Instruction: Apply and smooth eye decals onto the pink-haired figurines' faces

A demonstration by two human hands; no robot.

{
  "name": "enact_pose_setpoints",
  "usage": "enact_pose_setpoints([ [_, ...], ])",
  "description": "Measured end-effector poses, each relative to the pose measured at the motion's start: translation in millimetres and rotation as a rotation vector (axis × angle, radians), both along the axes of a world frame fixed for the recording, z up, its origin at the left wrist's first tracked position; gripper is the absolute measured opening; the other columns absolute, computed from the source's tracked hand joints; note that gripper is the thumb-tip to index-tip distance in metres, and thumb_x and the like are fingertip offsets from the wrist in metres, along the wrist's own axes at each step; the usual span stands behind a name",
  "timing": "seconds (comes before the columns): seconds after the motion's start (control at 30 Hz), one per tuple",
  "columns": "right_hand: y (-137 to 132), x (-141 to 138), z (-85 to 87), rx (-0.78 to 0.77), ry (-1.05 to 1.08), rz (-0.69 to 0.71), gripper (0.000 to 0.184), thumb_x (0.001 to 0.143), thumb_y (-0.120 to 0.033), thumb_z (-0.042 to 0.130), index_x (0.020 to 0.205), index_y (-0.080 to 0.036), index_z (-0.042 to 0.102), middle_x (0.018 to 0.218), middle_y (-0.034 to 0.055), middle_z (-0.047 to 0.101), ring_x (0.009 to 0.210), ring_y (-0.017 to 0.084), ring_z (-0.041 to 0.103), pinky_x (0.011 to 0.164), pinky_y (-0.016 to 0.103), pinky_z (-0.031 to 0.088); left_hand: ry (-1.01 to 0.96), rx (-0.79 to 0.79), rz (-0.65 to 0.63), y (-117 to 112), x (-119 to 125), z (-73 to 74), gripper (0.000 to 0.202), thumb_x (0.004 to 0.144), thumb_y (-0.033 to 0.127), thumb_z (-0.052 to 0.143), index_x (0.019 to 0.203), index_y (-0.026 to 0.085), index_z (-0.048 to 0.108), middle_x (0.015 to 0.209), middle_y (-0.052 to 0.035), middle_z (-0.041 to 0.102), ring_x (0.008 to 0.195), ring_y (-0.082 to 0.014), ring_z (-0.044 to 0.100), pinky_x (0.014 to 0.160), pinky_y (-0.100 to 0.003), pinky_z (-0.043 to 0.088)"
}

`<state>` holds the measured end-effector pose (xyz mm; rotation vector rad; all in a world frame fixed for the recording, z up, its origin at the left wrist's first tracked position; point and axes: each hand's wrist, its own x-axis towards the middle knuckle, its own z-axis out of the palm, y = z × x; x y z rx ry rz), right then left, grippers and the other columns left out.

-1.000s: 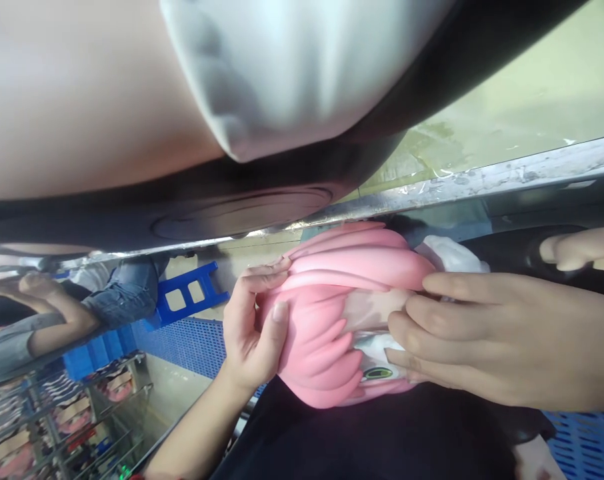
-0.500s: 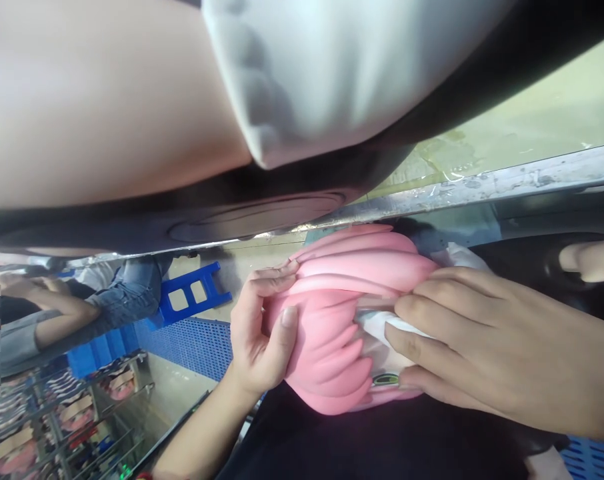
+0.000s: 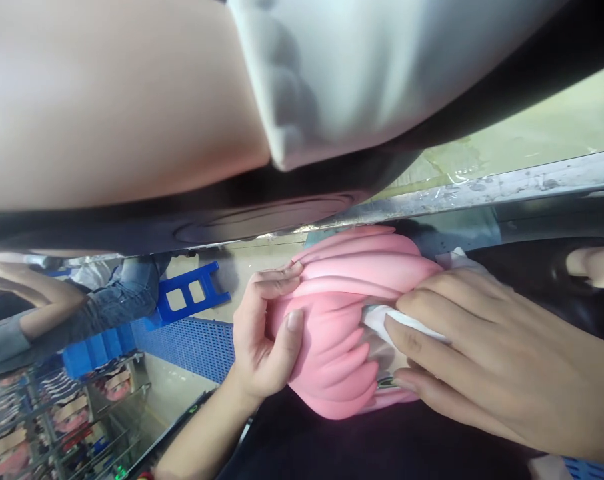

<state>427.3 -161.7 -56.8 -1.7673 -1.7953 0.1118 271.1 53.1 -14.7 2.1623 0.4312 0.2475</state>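
A pink-haired figure head (image 3: 327, 333) rests over my dark-clothed lap, its face turned toward the right. Part of a green eye shows below my fingers. My left hand (image 3: 269, 327) grips the hair side, thumb on top and fingers around the upper edge. Pinched in my right hand (image 3: 462, 347) is a white cloth or tissue (image 3: 382, 320), pressed at the face just beside the hair fringe. My right hand covers most of the face.
A large glossy figure part, skin-coloured and white (image 3: 362, 80), fills the top close to me. A metal-edged bench (image 3: 532, 183) runs behind the head. At left are a blue stool (image 3: 192, 293), a seated person in jeans (image 3: 137, 287), and racks (image 3: 82, 413) holding similar pink-haired heads.
My right hand and the white cloth have shifted slightly at the face, covering more of the eye. My left hand keeps its grip on the head. The view has shifted a little.
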Motion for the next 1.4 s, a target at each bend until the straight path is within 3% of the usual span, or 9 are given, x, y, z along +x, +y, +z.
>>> enact_pose_setpoints([
  [0.4, -0.4, 0.2, 0.7, 0.004, 0.011, -0.044, 0.027, 0.102, -0.02, 0.04, 0.11, -0.015, 0.065, 0.09, 0.0044, 0.063, 0.085, 0.028, 0.056, 0.077, 0.044, 0.037, -0.017, -0.026, -0.011, 0.7, -0.6, -1.1, 0.023, 0.095, 0.021, 0.06, 0.117, 0.018, 0.065, 0.115, -0.0106, 0.067, 0.118, -0.0249, 0.061, 0.107, -0.041, 0.049],
  [0.53, -18.3, -2.2, -3.0, -0.039, 0.014, -0.014, 0.021, 0.098, -0.015, 0.043, 0.1, -0.018, 0.063, 0.091, 0.0055, 0.064, 0.086, 0.028, 0.056, 0.077, 0.045, 0.038, -0.014, -0.044, 0.005, 1.1, -1.5, -1.6, 0.022, 0.096, 0.021, 0.059, 0.117, 0.017, 0.065, 0.115, -0.0107, 0.067, 0.119, -0.025, 0.061, 0.107, -0.04, 0.049],
  [0.7, -39.4, -10.3, -3.0, -0.101, 0.044, -0.095, 0.032, 0.1, -0.015, 0.033, 0.088, -0.023, 0.062, 0.085, 0.0045, 0.066, 0.08, 0.028, 0.057, 0.077, 0.047, 0.038, -0.028, -0.042, -0.012, 3.4, -1.8, -1.9, 0.023, 0.096, 0.019, 0.058, 0.118, 0.018, 0.065, 0.117, -0.01, 0.067, 0.12, -0.0253, 0.061, 0.107, -0.042, 0.049],
  [0.93, -16.9, -22.8, 5.2, -0.092, 0.014, -0.197, 0.037, 0.106, -0.029, 0.031, 0.105, -0.02, 0.067, 0.093, 0.0065, 0.068, 0.084, 0.028, 0.057, 0.079, 0.044, 0.038, -0.033, -0.053, -0.03, 3.3, -1.9, -3.2, 0.024, 0.096, 0.018, 0.059, 0.119, 0.015, 0.064, 0.117, -0.0108, 0.066, 0.12, -0.0242, 0.061, 0.108, -0.038, 0.048],
  [1.07, -23.1, -23.4, 1.4, -0.043, -0.007, -0.196, 0.026, 0.1, -0.018, 0.04, 0.1, -0.018, 0.065, 0.094, 0.0104, 0.065, 0.086, 0.031, 0.055, 0.078, 0.046, 0.039, -0.034, -0.051, -0.018, 1.7, -2.8, -2.5, 0.022, 0.096, 0.018, 0.059, 0.118, 0.015, 0.064, 0.117, -0.0114, 0.066, 0.121, -0.0242, 0.06, 0.108, -0.037, 0.048],
  [1.17, -26.1, -24.6, 1.8, -0.019, -0.007, -0.229, 0.016, 0.097, -0.02, 0.049, 0.101, -0.017, 0.064, 0.095, 0.0113, 0.064, 0.086, 0.031, 0.054, 0.076, 0.046, 0.04, -0.027, -0.049, -0.017, 1.4, -3.4, -1.7, 0.022, 0.097, 0.018, 0.058, 0.118, 0.015, 0.064, 0.118, -0.0117, 0.066, 0.121, -0.024, 0.06, 0.108, -0.037, 0.048],
  [1.4, -6.4, -37.5, 7.0, -0.05, 0.045, -0.286, 0.021, 0.095, -0.015, 0.045, 0.103, -0.017, 0.064, 0.086, 0.0066, 0.061, 0.08, 0.028, 0.051, 0.078, 0.045, 0.038, -0.036, -0.077, -0.018, 0.8, -4.4, -1.8, 0.022, 0.097, 0.019, 0.058, 0.118, 0.015, 0.063, 0.119, -0.0109, 0.064, 0.122, -0.0234, 0.059, 0.111, -0.037, 0.046],
])
